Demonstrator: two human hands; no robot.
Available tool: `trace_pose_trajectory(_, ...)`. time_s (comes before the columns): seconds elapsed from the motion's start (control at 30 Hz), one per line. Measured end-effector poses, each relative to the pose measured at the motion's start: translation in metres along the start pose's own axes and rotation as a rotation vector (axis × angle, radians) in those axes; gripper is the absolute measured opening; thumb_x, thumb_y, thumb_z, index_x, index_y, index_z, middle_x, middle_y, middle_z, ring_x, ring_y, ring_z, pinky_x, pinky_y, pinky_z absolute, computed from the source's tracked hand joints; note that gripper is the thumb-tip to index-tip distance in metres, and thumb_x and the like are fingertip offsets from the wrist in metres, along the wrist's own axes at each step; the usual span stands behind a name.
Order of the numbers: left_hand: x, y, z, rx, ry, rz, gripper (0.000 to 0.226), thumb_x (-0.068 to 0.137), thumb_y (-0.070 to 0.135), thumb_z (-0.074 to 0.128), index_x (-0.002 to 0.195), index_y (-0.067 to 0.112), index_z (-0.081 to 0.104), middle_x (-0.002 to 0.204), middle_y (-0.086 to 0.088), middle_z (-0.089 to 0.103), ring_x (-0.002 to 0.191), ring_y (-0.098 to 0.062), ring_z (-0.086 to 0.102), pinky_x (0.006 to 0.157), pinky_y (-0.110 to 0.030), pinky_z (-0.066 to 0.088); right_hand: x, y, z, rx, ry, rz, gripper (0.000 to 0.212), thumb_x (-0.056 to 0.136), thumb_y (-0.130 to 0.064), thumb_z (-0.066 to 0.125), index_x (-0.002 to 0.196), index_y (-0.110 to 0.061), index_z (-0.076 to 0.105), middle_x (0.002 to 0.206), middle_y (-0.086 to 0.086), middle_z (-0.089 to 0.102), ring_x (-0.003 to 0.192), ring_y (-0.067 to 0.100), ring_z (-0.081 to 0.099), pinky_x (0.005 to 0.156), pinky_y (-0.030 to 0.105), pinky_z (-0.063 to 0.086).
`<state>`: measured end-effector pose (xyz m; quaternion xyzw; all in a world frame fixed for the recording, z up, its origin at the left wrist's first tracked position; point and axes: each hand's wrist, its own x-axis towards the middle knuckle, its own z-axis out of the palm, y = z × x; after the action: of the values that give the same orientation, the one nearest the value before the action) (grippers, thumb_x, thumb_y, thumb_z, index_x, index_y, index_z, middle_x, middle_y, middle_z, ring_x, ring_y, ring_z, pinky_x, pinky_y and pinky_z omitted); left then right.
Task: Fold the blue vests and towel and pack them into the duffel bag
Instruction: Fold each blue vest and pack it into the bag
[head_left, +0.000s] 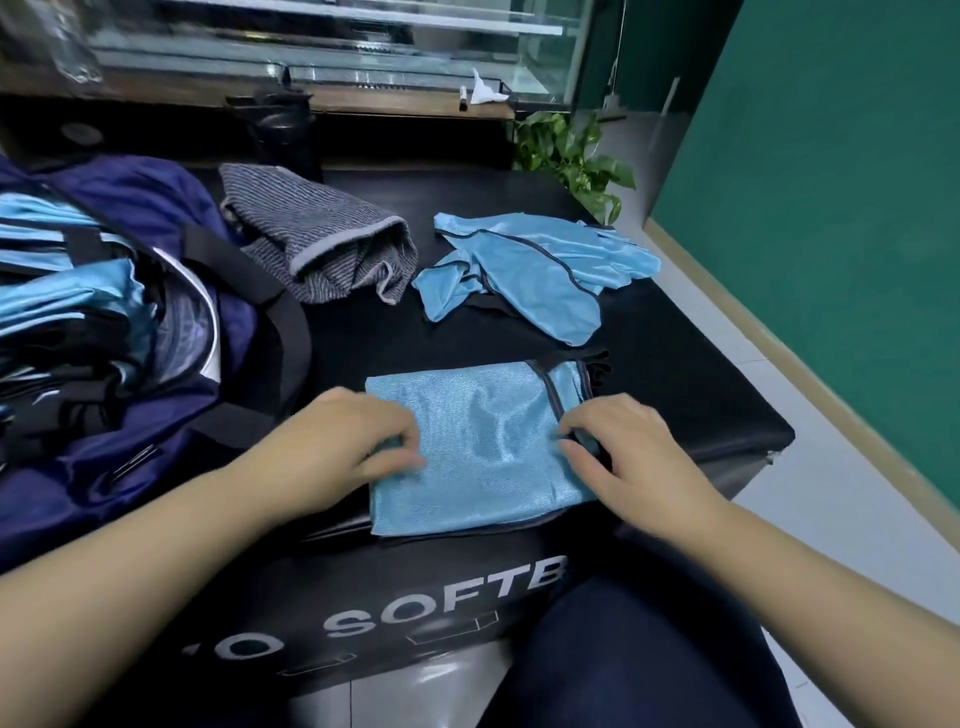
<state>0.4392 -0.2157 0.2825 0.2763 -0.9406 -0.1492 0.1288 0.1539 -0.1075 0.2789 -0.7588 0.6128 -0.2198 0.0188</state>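
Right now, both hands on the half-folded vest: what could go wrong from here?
1. The folded vest is slippery-looking mesh held only at its side edges by the left hand and right hand; lifting it may let the fold fall open.
2. The duffel bag already looks full of blue fabric, so pushing more in could rumple the stack.
3. The unfolded vest lies near the black surface's right edge and could slide off.

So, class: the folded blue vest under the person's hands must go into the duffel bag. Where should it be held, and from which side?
Probably by its two short edges, one hand from each side. The folded blue vest lies flat, so fingers can slide beneath; the left hand and right hand already sit at those edges, and holding both keeps the fold.
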Motion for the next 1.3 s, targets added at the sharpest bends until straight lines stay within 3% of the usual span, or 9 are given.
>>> trace_pose_trajectory(0.13,0.047,0.002,0.007,0.028,-0.02,-0.337,0.029,0.095,0.044,0.048,0.12,0.028,0.047,0.119,0.008,0.051,0.113,-0.017,0.046,0.097,-0.039,0.035,0.007,-0.013,0.014,-0.188,0.05,-0.142,0.016,0.077,-0.016,0.062,0.091,-0.024,0.067,0.089,-0.009,0.061,0.082,0.018,0.053,0.069,0.029,0.036)
trace_pose_trajectory(0.27,0.079,-0.002,0.018,-0.019,-0.089,-0.559,0.037,0.098,0.047,0.041,0.124,0.021,0.043,0.119,0.0,0.051,0.116,-0.024,0.043,0.094,-0.042,0.031,0.006,-0.03,0.019,-0.123,-0.162,-0.09,0.039,0.085,-0.046,0.045,0.112,-0.023,0.062,0.1,-0.006,0.06,0.093,0.018,0.06,0.074,0.032,0.052)
trace_pose_trajectory(0.37,0.082,-0.006,0.021,0.08,-0.141,-0.571,0.028,0.095,0.045,0.048,0.106,0.02,0.042,0.106,-0.001,0.056,0.101,-0.022,0.049,0.086,-0.038,0.031,0.003,-0.028,0.022,-0.161,-0.289,-0.09,0.051,0.08,-0.052,0.053,0.124,-0.025,0.054,0.113,-0.008,0.056,0.1,0.016,0.054,0.08,0.031,0.044)
trace_pose_trajectory(0.5,0.071,-0.004,0.019,0.092,-0.099,-0.597,0.031,0.096,0.042,0.05,0.1,0.014,0.036,0.084,0.0,0.057,0.079,-0.02,0.055,0.08,-0.036,0.033,0.005,-0.023,0.022,-0.186,-0.237,-0.151,0.027,0.074,-0.038,0.064,0.099,-0.029,0.057,0.097,-0.012,0.058,0.083,0.014,0.057,0.064,0.027,0.043)
trace_pose_trajectory(0.63,0.059,-0.001,0.015,0.08,-0.055,-0.61,0.028,0.096,0.036,0.051,0.1,0.018,0.029,0.065,0.003,0.048,0.059,-0.015,0.045,0.075,-0.035,0.036,0.014,-0.02,0.016,-0.132,-0.282,-0.176,0.022,0.077,-0.032,0.067,0.096,-0.029,0.057,0.096,-0.015,0.058,0.085,0.013,0.057,0.069,0.029,0.041)
trace_pose_trajectory(0.9,0.042,-0.001,0.01,0.15,-0.121,-0.645,0.022,0.095,0.025,0.048,0.095,0.024,0.026,0.071,0.002,0.052,0.062,-0.017,0.047,0.063,-0.033,0.034,0.048,-0.012,0.012,-0.198,-0.332,-0.136,0.011,0.089,-0.024,0.06,0.099,-0.03,0.061,0.106,-0.015,0.056,0.106,0.011,0.048,0.08,0.03,0.025)
trace_pose_trajectory(1.07,0.035,0.006,0.01,0.293,-0.15,-0.616,0.012,0.087,0.013,0.04,0.087,0.026,0.042,0.076,0.005,0.057,0.073,-0.018,0.051,0.072,-0.033,0.033,0.08,0.006,0.031,-0.343,-0.052,-0.155,0.028,0.053,-0.005,0.087,0.07,-0.022,0.074,0.069,-0.002,0.054,0.066,0.025,0.054,0.053,0.029,0.037)
trace_pose_trajectory(1.17,0.031,0.013,0.003,0.269,-0.212,-0.596,0.012,0.086,0.019,0.044,0.084,0.025,0.054,0.084,0.007,0.062,0.083,-0.02,0.056,0.078,-0.033,0.039,0.086,0.012,0.043,-0.209,-0.048,-0.152,0.031,0.059,0.007,0.078,0.077,-0.017,0.076,0.066,0.002,0.055,0.059,0.027,0.054,0.049,0.032,0.049)
trace_pose_trajectory(1.3,0.018,0.007,-0.007,0.022,-0.334,-0.462,0.017,0.088,0.041,0.057,0.081,0.026,0.061,0.071,0.011,0.058,0.069,-0.005,0.052,0.065,-0.02,0.04,0.082,0.017,0.045,-0.139,-0.129,-0.123,0.03,0.086,-0.01,0.059,0.112,-0.016,0.071,0.1,0.005,0.068,0.09,0.034,0.062,0.073,0.042,0.054)
